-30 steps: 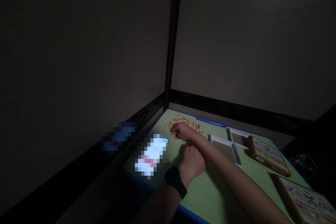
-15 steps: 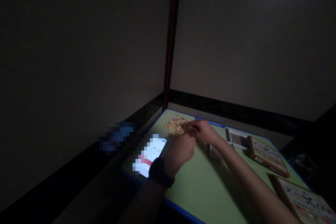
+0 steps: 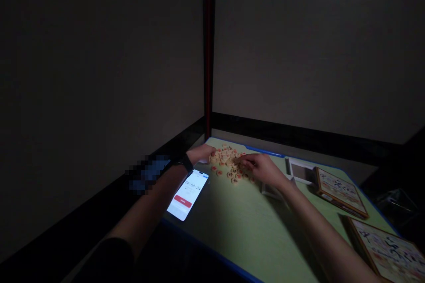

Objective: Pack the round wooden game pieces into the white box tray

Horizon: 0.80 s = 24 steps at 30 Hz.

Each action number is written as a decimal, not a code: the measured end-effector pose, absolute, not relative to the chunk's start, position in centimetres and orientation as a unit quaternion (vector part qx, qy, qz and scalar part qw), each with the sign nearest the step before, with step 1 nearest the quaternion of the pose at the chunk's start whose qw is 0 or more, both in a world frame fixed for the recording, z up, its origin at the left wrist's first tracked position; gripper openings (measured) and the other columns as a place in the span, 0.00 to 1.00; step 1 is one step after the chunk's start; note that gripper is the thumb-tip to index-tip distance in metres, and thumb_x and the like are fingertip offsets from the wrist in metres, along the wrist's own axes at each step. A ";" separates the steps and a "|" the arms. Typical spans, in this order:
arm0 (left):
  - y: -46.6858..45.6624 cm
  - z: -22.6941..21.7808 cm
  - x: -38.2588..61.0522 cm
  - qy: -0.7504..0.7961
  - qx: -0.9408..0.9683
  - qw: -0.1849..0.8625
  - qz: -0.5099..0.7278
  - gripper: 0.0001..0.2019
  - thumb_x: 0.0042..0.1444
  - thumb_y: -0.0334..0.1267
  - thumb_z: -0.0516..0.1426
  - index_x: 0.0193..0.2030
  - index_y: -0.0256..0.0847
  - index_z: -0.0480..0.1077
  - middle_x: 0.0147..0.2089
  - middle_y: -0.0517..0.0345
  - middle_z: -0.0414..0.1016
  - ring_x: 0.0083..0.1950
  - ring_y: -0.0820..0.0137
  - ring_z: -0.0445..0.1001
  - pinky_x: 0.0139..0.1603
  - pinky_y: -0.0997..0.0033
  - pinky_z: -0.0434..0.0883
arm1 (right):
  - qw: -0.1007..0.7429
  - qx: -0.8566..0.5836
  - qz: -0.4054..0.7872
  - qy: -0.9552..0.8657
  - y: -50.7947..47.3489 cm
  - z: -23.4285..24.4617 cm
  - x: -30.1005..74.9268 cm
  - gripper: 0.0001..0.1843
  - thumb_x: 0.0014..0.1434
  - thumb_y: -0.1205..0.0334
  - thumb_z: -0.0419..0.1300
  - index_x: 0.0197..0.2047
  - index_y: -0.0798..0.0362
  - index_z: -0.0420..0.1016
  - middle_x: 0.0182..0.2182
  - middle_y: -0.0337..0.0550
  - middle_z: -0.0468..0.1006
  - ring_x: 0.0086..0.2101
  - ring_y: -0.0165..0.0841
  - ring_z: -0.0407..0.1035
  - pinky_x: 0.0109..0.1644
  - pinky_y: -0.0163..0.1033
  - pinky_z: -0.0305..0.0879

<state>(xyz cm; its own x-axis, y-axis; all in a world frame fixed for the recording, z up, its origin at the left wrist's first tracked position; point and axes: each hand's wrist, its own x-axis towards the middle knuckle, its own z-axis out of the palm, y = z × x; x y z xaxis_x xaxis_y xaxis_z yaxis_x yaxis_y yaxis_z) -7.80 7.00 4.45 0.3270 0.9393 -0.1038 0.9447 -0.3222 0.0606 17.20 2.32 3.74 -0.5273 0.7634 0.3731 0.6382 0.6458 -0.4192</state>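
Note:
A heap of small round wooden pieces point(image 3: 229, 163) with red and dark marks lies at the far corner of a green table point(image 3: 245, 221). My left hand point(image 3: 202, 153), a dark watch on its wrist, rests against the left side of the heap, fingers curled toward it. My right hand point(image 3: 260, 166) lies on the heap's right side, fingers stretched out over the pieces. I cannot see any piece held in either hand.
A lit phone point(image 3: 188, 193) showing a timer lies near the table's left edge. A white divided tray point(image 3: 300, 171) sits right of the heap. Two framed printed boards point(image 3: 340, 191) point(image 3: 387, 245) lie at the right. Dark walls close in behind.
My left hand has moved from the middle of the table out to the left side of the heap. My right hand shifted to the right side, and the pieces are spread wider.

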 end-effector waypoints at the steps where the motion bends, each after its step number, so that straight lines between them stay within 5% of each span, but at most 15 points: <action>1: 7.0 4.1 -7.7 0.576 0.816 0.057 -0.020 0.18 0.46 0.25 0.61 0.46 0.40 0.74 0.45 0.53 0.78 0.45 0.63 0.76 0.39 0.74 0.69 | 0.267 -0.402 0.120 -0.867 2.2 3.6 16.9 0.17 0.59 0.71 0.53 0.42 0.52 0.82 0.38 0.45 0.84 0.36 0.34 0.75 0.43 0.35 0.66; 10: 6.1 3.1 -7.4 0.568 0.821 0.055 0.028 0.11 0.61 0.35 0.53 0.49 0.36 0.69 0.45 0.45 0.78 0.47 0.62 0.77 0.42 0.72 0.68 | 0.129 -0.451 0.045 -0.882 3.4 3.0 9.8 0.16 0.61 0.68 0.53 0.43 0.51 0.81 0.43 0.47 0.82 0.43 0.36 0.74 0.45 0.34 0.64; 16: 6.2 4.5 -8.6 0.610 0.790 0.039 0.050 0.17 0.59 0.25 0.50 0.54 0.33 0.67 0.49 0.42 0.77 0.49 0.63 0.76 0.45 0.72 0.69 | 0.045 -0.460 0.039 -0.886 5.5 2.7 6.1 0.12 0.59 0.69 0.57 0.39 0.52 0.82 0.37 0.51 0.82 0.38 0.38 0.76 0.40 0.36 0.65; 20: 6.4 5.2 -9.0 0.604 0.791 0.052 0.085 0.15 0.57 0.26 0.52 0.49 0.37 0.73 0.47 0.48 0.79 0.49 0.65 0.76 0.47 0.73 0.69 | 0.026 -0.443 0.047 -0.895 6.2 2.3 5.4 0.08 0.58 0.69 0.60 0.37 0.54 0.81 0.36 0.50 0.82 0.38 0.37 0.76 0.41 0.35 0.65; 24: 6.6 4.8 -9.3 0.608 0.789 0.072 0.055 0.12 0.53 0.28 0.55 0.41 0.39 0.77 0.41 0.52 0.80 0.43 0.66 0.77 0.40 0.76 0.70 | 0.026 -0.422 0.052 -0.905 6.7 1.8 5.9 0.09 0.57 0.69 0.61 0.41 0.54 0.80 0.38 0.50 0.82 0.39 0.37 0.76 0.43 0.34 0.64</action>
<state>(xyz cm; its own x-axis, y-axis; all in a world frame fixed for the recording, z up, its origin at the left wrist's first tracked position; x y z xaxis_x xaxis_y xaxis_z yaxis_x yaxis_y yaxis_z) -9.29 6.59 4.84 0.2558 0.9667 -0.0001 0.9509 -0.2515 0.1805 5.94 6.69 1.84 -0.6420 0.7667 0.0035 0.7612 0.6379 -0.1167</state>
